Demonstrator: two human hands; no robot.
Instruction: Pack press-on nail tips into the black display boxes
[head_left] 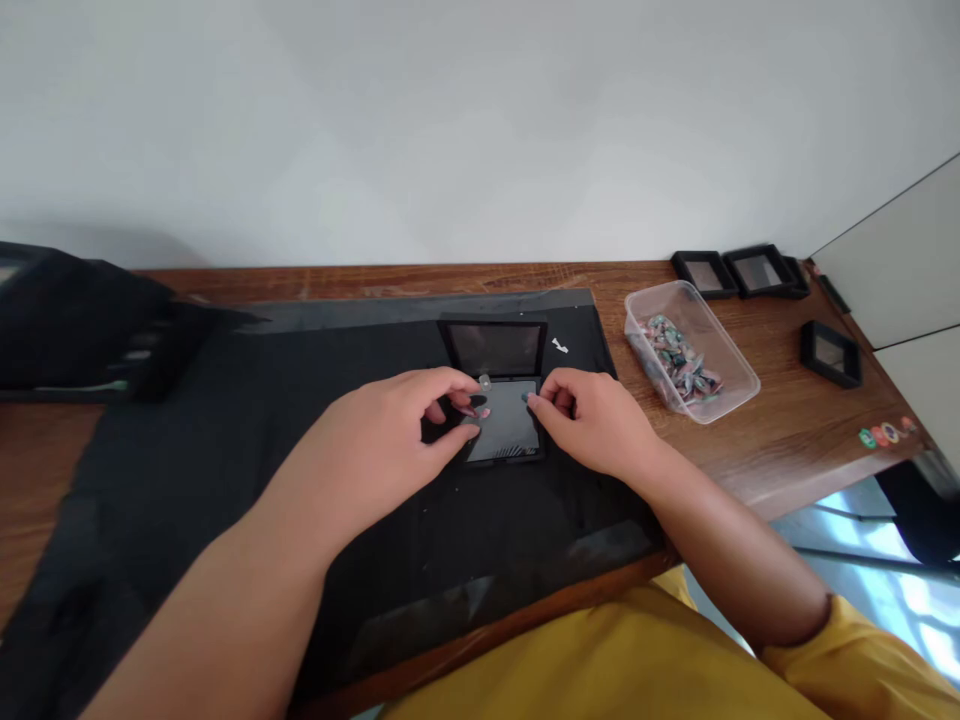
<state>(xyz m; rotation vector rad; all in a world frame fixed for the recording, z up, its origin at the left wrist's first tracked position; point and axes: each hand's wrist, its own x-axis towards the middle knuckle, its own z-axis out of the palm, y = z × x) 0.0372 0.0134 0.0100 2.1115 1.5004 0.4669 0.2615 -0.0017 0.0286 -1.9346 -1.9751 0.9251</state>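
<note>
Over the open case [511,420], the right hand [592,415] pinches a small dark piece [526,397]; the left hand [397,420] cannot be judged. Light fingertip pressure is advisable.

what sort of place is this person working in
Perhaps a small indoor craft bench, though the view shows only part of the room: a wooden table partly under a black sheet, a clear plastic tub of small pieces, and an open black case.
</note>
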